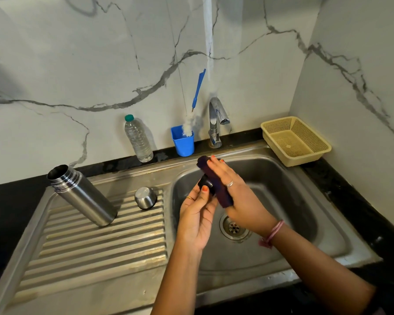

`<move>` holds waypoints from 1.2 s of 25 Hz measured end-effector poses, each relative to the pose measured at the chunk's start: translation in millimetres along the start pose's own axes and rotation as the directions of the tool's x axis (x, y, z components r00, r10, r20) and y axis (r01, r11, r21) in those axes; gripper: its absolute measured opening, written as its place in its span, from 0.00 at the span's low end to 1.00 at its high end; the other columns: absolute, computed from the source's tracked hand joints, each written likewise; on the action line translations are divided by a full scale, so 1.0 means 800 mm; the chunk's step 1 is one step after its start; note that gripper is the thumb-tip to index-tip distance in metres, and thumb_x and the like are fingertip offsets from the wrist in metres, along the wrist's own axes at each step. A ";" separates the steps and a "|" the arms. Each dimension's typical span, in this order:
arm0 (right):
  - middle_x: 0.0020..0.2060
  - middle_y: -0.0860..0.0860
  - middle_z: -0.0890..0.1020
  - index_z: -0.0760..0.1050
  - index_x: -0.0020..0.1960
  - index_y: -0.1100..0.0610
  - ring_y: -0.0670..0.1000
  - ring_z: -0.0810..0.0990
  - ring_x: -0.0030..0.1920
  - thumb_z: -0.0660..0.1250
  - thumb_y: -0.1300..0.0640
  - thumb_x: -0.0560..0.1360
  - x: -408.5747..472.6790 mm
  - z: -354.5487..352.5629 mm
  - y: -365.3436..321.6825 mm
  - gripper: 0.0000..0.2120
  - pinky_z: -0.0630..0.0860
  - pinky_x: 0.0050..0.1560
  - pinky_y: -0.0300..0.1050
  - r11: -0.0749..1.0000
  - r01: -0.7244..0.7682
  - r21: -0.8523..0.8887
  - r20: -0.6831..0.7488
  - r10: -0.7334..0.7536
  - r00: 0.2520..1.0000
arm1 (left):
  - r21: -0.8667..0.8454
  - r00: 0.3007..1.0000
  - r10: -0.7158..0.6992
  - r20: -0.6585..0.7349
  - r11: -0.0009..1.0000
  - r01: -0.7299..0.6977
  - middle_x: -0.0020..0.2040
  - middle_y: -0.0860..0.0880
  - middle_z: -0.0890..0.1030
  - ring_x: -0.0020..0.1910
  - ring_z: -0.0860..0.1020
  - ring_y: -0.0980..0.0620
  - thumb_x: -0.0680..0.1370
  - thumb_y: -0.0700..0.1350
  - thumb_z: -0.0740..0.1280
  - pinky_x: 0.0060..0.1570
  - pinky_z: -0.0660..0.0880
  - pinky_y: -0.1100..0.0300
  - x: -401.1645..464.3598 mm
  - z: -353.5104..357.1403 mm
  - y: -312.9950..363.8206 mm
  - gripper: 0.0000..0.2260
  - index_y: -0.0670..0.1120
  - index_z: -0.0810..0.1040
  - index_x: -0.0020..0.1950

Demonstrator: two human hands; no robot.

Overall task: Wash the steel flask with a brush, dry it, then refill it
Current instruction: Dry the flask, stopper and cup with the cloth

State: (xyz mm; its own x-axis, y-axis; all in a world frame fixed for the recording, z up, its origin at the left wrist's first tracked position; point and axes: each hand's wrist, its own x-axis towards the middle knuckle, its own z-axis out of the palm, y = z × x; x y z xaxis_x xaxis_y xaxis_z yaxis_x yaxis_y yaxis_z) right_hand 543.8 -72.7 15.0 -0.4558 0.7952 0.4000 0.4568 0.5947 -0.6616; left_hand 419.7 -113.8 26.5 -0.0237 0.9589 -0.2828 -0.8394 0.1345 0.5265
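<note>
The steel flask [82,195] stood open on the ribbed drainboard [105,242] of the sink [328,223], left of the basin, and its brushed metal body looked tilted in the wide view. Its round steel cap [145,197] lay upside down just beside it on the same ridges.

Over the basin, the left hand [197,218] was closed around a small black stopper [205,183], with the thumb pressed on it. The right hand [234,189] held a dark purple cloth [214,178] against the stopper, fingers laid flat over the folded fabric.

At the back, on the black counter [350,194], a blue plastic cup [183,142] carried the brush [192,114], with its white bristles down in the cup and its thin blue handle leaning on the marble wall [77,64]. Left of the cup stood a clear ribbed plastic bottle [138,139] with a green cap; it seemed to hold water, but the level I could not tell. The chrome tap [216,121] rose right of the cup. In the corner sat a pale yellow basket [296,142], rectangular, with perforated walls.
</note>
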 end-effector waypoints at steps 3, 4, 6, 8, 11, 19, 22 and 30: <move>0.72 0.48 0.65 0.56 0.76 0.54 0.38 0.61 0.72 0.63 0.73 0.71 0.000 -0.006 0.009 0.37 0.58 0.72 0.34 0.960 -0.101 0.261 -0.048 0.118 0.992 | -0.015 1.000 0.016 0.027 1.000 -0.015 0.53 0.40 0.84 0.51 0.84 0.49 0.74 0.34 0.63 0.53 0.81 0.58 -0.002 0.007 -0.001 0.15 0.38 0.77 0.60; 0.72 0.48 0.65 0.55 0.76 0.52 0.37 0.62 0.72 0.62 0.73 0.71 -0.001 -0.004 0.009 0.38 0.58 0.71 0.32 0.960 -0.111 0.258 -0.045 0.127 0.991 | -0.012 0.999 0.021 0.031 1.000 -0.021 0.53 0.40 0.83 0.50 0.84 0.50 0.74 0.35 0.64 0.53 0.80 0.58 -0.002 0.009 -0.002 0.15 0.38 0.77 0.60; 0.73 0.49 0.63 0.54 0.76 0.50 0.40 0.61 0.73 0.63 0.71 0.72 -0.003 0.005 0.005 0.38 0.58 0.72 0.34 0.968 -0.101 0.229 -0.050 0.116 0.992 | 0.057 0.999 0.039 0.034 0.998 -0.041 0.52 0.42 0.83 0.50 0.83 0.51 0.74 0.38 0.66 0.52 0.80 0.60 0.001 0.012 -0.005 0.16 0.39 0.77 0.61; 0.74 0.49 0.63 0.54 0.76 0.51 0.44 0.61 0.74 0.62 0.69 0.72 -0.004 0.007 0.002 0.36 0.58 0.73 0.37 0.965 -0.106 0.238 -0.051 0.121 0.991 | 0.160 0.998 0.061 0.014 0.985 -0.063 0.52 0.43 0.84 0.51 0.82 0.51 0.73 0.41 0.68 0.53 0.80 0.60 0.004 0.012 -0.008 0.17 0.39 0.77 0.61; 0.70 0.48 0.68 0.58 0.75 0.54 0.42 0.65 0.71 0.61 0.72 0.70 0.001 -0.004 0.002 0.36 0.61 0.71 0.36 0.914 -0.173 0.366 0.006 0.184 0.983 | 0.191 0.998 0.061 0.011 0.980 -0.062 0.56 0.42 0.83 0.54 0.82 0.50 0.72 0.41 0.69 0.58 0.78 0.58 0.006 0.008 -0.005 0.19 0.39 0.77 0.62; 0.77 0.47 0.53 0.50 0.78 0.52 0.47 0.50 0.77 0.63 0.69 0.74 -0.005 -0.006 -0.014 0.38 0.51 0.77 0.48 0.999 -0.035 -0.006 0.044 0.035 0.998 | 0.122 0.998 0.055 -0.025 0.991 -0.051 0.48 0.44 0.84 0.46 0.83 0.52 0.76 0.37 0.65 0.48 0.81 0.60 0.000 0.007 -0.005 0.09 0.41 0.79 0.56; 0.72 0.51 0.65 0.54 0.77 0.57 0.46 0.65 0.71 0.62 0.73 0.71 0.004 -0.021 -0.016 0.38 0.62 0.73 0.49 0.955 -0.140 0.262 0.036 0.135 0.990 | 0.093 0.997 0.075 0.033 0.993 -0.078 0.49 0.44 0.85 0.48 0.84 0.52 0.74 0.37 0.64 0.48 0.81 0.61 -0.005 0.014 -0.001 0.11 0.41 0.78 0.56; 0.77 0.46 0.50 0.45 0.78 0.51 0.46 0.49 0.77 0.63 0.69 0.74 0.004 -0.012 -0.024 0.41 0.53 0.77 0.49 0.993 -0.059 -0.102 0.059 0.065 0.996 | 0.122 0.998 0.055 0.040 0.991 -0.060 0.49 0.44 0.85 0.47 0.83 0.52 0.74 0.41 0.66 0.47 0.81 0.61 0.001 0.013 0.004 0.13 0.41 0.79 0.58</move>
State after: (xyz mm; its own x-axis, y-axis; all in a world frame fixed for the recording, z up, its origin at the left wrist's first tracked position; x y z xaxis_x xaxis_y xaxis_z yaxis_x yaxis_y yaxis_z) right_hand 540.8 -80.4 35.5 -0.4692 0.8237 0.3185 0.5582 0.5560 -0.6158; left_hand 422.7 -109.8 36.3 -0.0485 0.9740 -0.2214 -0.7638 0.1067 0.6366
